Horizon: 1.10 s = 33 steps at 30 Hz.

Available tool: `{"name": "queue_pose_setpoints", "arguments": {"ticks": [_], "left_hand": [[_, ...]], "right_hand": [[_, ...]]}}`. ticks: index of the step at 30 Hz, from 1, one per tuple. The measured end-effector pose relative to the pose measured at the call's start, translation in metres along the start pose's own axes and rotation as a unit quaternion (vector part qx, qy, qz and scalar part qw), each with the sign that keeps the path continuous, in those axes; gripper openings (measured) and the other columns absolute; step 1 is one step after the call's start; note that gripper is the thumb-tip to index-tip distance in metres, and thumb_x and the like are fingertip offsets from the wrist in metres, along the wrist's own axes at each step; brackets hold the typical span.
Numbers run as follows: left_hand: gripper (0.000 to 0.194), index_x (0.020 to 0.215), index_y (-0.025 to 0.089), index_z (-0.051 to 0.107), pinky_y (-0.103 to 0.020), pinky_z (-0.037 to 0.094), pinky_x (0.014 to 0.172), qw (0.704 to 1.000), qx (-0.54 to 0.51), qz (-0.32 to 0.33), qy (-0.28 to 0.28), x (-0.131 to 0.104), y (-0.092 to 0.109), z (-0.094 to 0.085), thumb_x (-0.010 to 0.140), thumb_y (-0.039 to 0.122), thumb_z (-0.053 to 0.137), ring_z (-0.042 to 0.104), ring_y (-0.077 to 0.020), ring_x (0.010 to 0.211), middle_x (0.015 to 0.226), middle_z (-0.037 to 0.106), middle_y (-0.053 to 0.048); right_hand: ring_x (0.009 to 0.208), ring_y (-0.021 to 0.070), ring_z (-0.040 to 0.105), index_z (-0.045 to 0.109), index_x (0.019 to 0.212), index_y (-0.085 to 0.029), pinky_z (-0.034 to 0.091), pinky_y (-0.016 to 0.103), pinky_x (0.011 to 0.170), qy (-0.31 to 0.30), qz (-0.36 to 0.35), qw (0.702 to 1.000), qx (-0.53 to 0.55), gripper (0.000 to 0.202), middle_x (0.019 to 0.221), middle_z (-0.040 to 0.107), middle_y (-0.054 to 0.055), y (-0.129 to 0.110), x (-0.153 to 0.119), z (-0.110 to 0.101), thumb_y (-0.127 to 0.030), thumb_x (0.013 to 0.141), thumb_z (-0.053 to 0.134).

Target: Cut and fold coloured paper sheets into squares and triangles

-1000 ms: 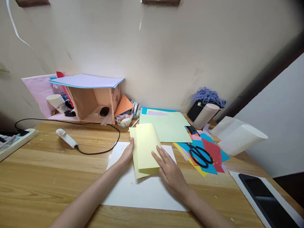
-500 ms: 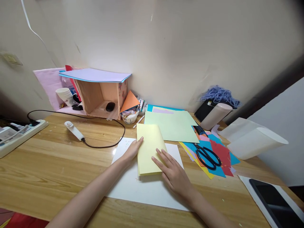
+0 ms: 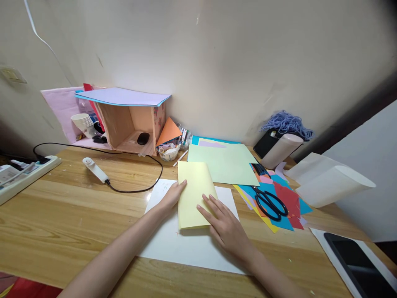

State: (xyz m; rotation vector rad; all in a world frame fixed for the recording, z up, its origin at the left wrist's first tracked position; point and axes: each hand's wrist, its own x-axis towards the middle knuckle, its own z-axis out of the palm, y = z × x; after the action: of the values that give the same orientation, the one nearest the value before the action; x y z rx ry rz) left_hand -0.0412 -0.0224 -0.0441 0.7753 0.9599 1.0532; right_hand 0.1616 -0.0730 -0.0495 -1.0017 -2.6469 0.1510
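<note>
"Pinching the folded yellow paper by its left edge, is that the left hand's grip?"

"Looks so: thumb on top, fingers hidden. The right hand isn't clasping; its fingers lie spread over the paper's right side."

"And the paper's over that white sheet on the desk?"

"Yes, its far end by the pale green sheet. I'd guess it's light, bendy and quick to crease, so best held lightly at the edges, with flat fingers steadying the fold."
</note>
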Motion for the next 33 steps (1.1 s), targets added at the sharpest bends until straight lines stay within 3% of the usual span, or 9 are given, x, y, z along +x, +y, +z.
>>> {"name": "queue_pose_setpoints", "arguments": {"ticks": [2,4,6,8,10,13,16,21,33], "left_hand": [[0.041,0.107,0.009,0.055,-0.035,0.047,0.075,1.0,0.005,0.006,0.01,-0.001,0.0,-0.001,0.078,0.039,0.052,0.063,-0.0244,0.084,0.103,0.064,-0.016],[0.041,0.105,0.009,0.056,-0.034,0.048,0.073,1.0,0.01,0.01,0.001,-0.004,0.003,0.001,0.078,0.04,0.052,0.063,-0.024,0.082,0.101,0.064,-0.016],[0.042,0.104,0.01,0.057,-0.033,0.048,0.072,0.999,0.026,0.022,-0.023,-0.008,0.012,0.006,0.078,0.043,0.052,0.063,-0.0235,0.082,0.1,0.064,-0.015],[0.041,0.103,0.012,0.058,-0.032,0.047,0.072,0.996,0.053,0.043,-0.052,-0.011,0.027,0.016,0.077,0.044,0.052,0.062,-0.0227,0.082,0.099,0.065,-0.013],[0.041,0.104,0.013,0.057,-0.031,0.047,0.072,0.99,0.078,0.073,-0.09,-0.013,0.047,0.031,0.077,0.043,0.053,0.062,-0.0216,0.083,0.098,0.065,-0.011],[0.038,0.106,0.015,0.056,-0.03,0.047,0.073,0.978,0.097,0.132,-0.13,-0.013,0.078,0.054,0.077,0.04,0.054,0.061,-0.0203,0.082,0.097,0.064,-0.009],[0.031,0.1,0.016,0.056,-0.027,0.046,0.069,0.965,0.129,0.208,-0.093,-0.016,0.103,0.072,0.077,0.037,0.056,0.06,-0.0191,0.081,0.095,0.064,-0.007],[0.023,0.092,0.018,0.053,-0.024,0.044,0.065,0.931,0.188,0.311,0.017,-0.028,0.118,0.085,0.082,0.038,0.048,0.057,-0.0179,0.081,0.093,0.062,-0.004],[0.021,0.089,0.021,0.053,-0.022,0.043,0.063,0.913,0.267,0.307,0.026,-0.047,0.119,0.083,0.085,0.039,0.042,0.057,-0.0156,0.077,0.091,0.062,-0.002]], "right_hand": [[0.131,0.0255,0.016,0.032,0.132,-0.026,0.025,0.046,0.102,0.011,-0.003,0.997,0.07,0.053,0.144,0.018,0.003,0.001,-0.002,-0.001,-0.021,0.081,0.042],[0.131,0.0276,0.015,0.03,0.133,-0.026,0.022,0.048,0.103,0.078,0.053,0.981,0.169,0.058,0.144,0.017,0.005,0.004,0.0,-0.004,-0.035,0.078,0.049],[0.129,0.0286,0.02,0.026,0.134,-0.024,0.024,0.048,0.102,0.179,0.159,0.927,0.289,0.069,0.143,0.02,0.009,0.012,0.01,-0.015,-0.044,0.074,0.054],[0.122,0.0284,0.035,0.026,0.133,-0.022,0.035,0.046,0.096,0.233,0.233,0.843,0.425,0.073,0.138,0.031,0.013,0.023,0.029,-0.034,-0.047,0.072,0.057],[0.109,0.0294,0.05,0.037,0.128,-0.02,0.045,0.043,0.085,0.21,0.25,0.776,0.54,0.066,0.126,0.047,0.015,0.032,0.05,-0.061,-0.045,0.071,0.059],[0.097,0.0285,0.058,0.053,0.115,-0.019,0.049,0.038,0.076,0.257,0.238,0.731,0.585,0.054,0.109,0.061,0.01,0.037,0.075,-0.102,-0.038,0.067,0.067],[0.091,0.0263,0.06,0.06,0.107,-0.02,0.049,0.035,0.075,0.317,0.217,0.722,0.576,0.045,0.101,0.066,0.007,0.033,0.085,-0.125,-0.033,0.065,0.069],[0.087,0.0251,0.061,0.063,0.103,-0.018,0.05,0.034,0.072,0.349,0.2,0.712,0.576,0.042,0.096,0.067,0.008,0.025,0.087,-0.123,-0.029,0.063,0.071],[0.084,0.0254,0.062,0.066,0.096,-0.019,0.051,0.033,0.068,0.321,0.234,0.713,0.578,0.039,0.094,0.068,0.006,0.021,0.079,-0.122,-0.026,0.059,0.075]]}}
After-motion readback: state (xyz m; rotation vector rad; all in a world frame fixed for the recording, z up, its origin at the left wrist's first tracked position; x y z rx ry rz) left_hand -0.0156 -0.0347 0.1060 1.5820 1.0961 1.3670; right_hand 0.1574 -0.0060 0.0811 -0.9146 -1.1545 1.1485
